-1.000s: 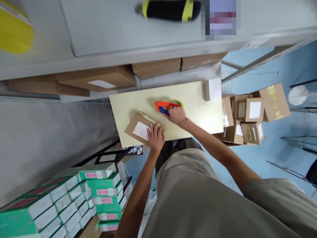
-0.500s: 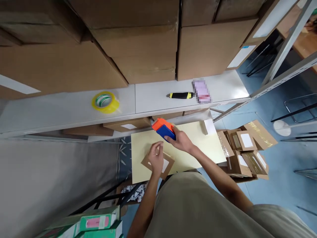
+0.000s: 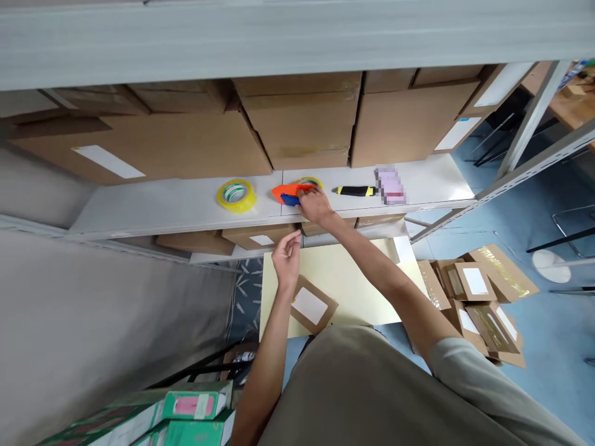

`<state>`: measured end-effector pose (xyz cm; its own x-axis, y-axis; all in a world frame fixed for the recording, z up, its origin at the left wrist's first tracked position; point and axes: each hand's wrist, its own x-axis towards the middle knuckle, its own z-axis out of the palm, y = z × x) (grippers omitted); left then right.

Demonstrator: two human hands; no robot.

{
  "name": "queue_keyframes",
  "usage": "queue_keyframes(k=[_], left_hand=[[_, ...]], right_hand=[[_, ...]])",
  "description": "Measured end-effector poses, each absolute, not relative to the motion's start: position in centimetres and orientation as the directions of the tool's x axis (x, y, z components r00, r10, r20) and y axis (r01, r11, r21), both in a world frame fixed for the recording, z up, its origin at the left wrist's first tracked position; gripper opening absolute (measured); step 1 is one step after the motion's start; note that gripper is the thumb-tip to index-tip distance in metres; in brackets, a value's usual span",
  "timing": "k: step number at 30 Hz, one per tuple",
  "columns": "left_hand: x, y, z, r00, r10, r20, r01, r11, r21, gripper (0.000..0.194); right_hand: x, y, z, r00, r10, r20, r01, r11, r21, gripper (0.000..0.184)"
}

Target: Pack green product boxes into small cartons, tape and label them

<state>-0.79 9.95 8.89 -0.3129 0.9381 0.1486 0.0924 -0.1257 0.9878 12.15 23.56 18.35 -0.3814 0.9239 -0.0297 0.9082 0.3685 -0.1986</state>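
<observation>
On the white shelf [image 3: 186,207], an orange and blue tape dispenser [image 3: 290,193] with a yellow tape roll is in the grip of my right hand [image 3: 317,205]. My fingers cover its right part, so I cannot tell whether it rests fully on the surface. Lower down, in front of the shelf edge, my left hand [image 3: 287,259] hangs with its fingers loosely bent and apart, and I see nothing in it. Below that hand lies a small brown cardboard box [image 3: 328,313] with a white label, on a pale yellow board [image 3: 357,279].
A yellow tape roll [image 3: 236,196] lies left of the dispenser; a black and yellow utility knife [image 3: 356,191] and a blurred purple pack [image 3: 391,184] lie right. Large cartons [image 3: 302,127] line the shelf's back. Labelled boxes [image 3: 474,282] sit lower right, green boxes [image 3: 193,406] lower left.
My right hand has carried the tape dispenser from above the yellow board up to the shelf. My left hand has come away from over the small box. The view has shifted.
</observation>
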Motion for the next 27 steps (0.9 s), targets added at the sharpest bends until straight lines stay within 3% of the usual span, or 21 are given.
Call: queue_keyframes(k=[7,9,12,15,18,20,23,27], left_hand=[[-2.2,1.9,0.0,-0.281,0.952,-0.123,0.182,0.178,0.967,0.051],[-2.5,-1.6,-2.2,-0.272,0.934,-0.230,0.227,0.295,0.928,0.054],[-2.6,-7.0,-4.0,-0.251,0.897,-0.363,0.337,0.433,0.836,0.060],[-2.0,-10.7,-4.5,-0.123,0.902,-0.413,0.502,0.416,0.758,0.064],[-1.1,-12.5,-4.7,0.035,0.908,-0.418,0.659,0.294,0.692,0.066],[-0.5,-12.9,-4.8,0.074,0.896,-0.438,0.730,0.250,0.636,0.069],[0.3,-13.2,-5.1,0.068,0.879,-0.472,0.788,0.243,0.566,0.077],[0.7,-13.3,-5.3,0.048,0.870,-0.491,0.812,0.252,0.526,0.084]], right_hand=[[13.7,20.6,14.4,-0.376,0.902,0.212,0.838,0.429,-0.339,0.065],[15.1,16.6,11.4,-0.377,0.903,0.206,0.809,0.430,-0.401,0.068],[18.1,8.8,4.8,-0.371,0.928,0.034,0.772,0.329,-0.543,0.070],[21.1,0.7,-2.0,-0.299,0.926,-0.230,0.727,0.065,-0.684,0.068],[23.7,-5.1,-6.6,-0.278,0.825,-0.492,0.702,-0.175,-0.690,0.064],[25.3,-7.2,-8.2,-0.315,0.735,-0.601,0.701,-0.247,-0.669,0.062],[27.0,-8.0,-9.5,-0.407,0.633,-0.658,0.680,-0.271,-0.681,0.064],[27.3,-7.3,-10.7,-0.524,0.579,-0.624,0.571,-0.304,-0.762,0.069]])
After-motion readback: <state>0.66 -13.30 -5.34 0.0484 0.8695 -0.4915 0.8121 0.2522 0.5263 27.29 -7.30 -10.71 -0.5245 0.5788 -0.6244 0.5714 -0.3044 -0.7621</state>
